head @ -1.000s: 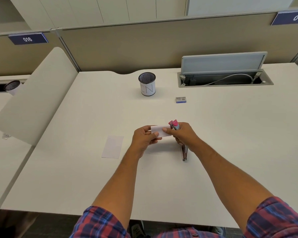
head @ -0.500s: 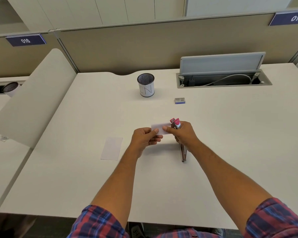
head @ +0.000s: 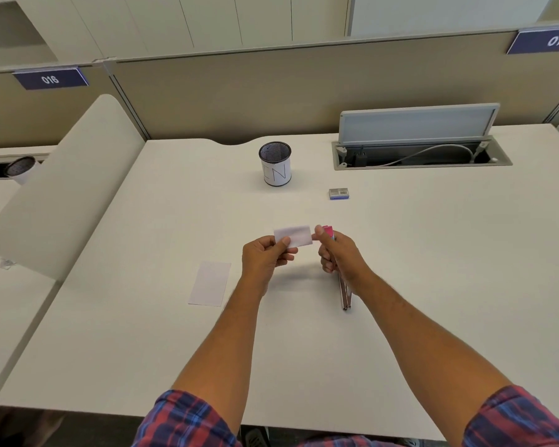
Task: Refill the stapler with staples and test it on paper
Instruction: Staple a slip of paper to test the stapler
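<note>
My left hand [head: 267,258] pinches a small white slip of paper [head: 293,235] above the middle of the desk. My right hand [head: 341,253] grips a pink stapler [head: 329,233], pink head pointing away from me and its metal tail [head: 345,293] sticking out toward me under the wrist. The right edge of the slip meets the stapler's head at my right thumb; whether the slip sits inside the jaws is hidden. A second white paper slip [head: 210,283] lies flat on the desk to the left. A small staple box [head: 339,193] rests further back.
A mesh pen cup [head: 275,164] marked "IN" stands at the back centre. An open cable tray [head: 420,153] with a raised lid and a white cable sits at the back right. A curved white divider [head: 62,188] borders the desk [head: 433,269] on the left.
Both hands have shifted slightly; the slip now shows more fully between the hands, with its right edge at the stapler's head.
</note>
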